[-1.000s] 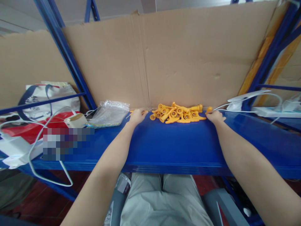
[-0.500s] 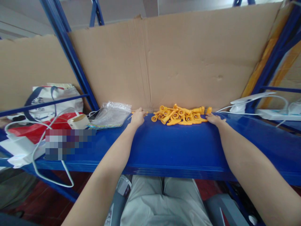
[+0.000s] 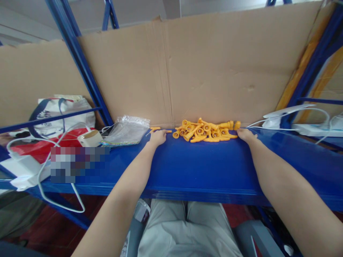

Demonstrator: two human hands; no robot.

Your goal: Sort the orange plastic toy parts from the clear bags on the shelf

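On the blue shelf (image 3: pixel 193 167) several yellow trumpet-shaped plastic pieces (image 3: pixel 205 132) lie in a loose pile along the back. Left of that pile, my left hand (image 3: pixel 159 136) rests low with its fingers bent together around a slim yellow piece (image 3: pixel 168 131), whose end sticks out to the right. Another yellow piece (image 3: pixel 155 128) lies just behind this hand. My right hand (image 3: pixel 246 135) is at the pile's right end. Its fingers are closed at the lower part of a yellow knob-ended piece (image 3: pixel 237 125); the fingertips are partly hidden.
Clear plastic bags (image 3: pixel 127 130) lie left of my left hand. Further left are a white and navy bag (image 3: pixel 63 110), a red bag (image 3: pixel 32 146) and white cables (image 3: pixel 40 182). A cardboard panel (image 3: pixel 209 71) stands behind. At right sit a white stand (image 3: pixel 272 121) and a power strip (image 3: pixel 313 130).
The fingers of both hands were more spread half a second ago and are now drawn in. The slim yellow piece at my left hand sits slightly lower. The pile looks the same.
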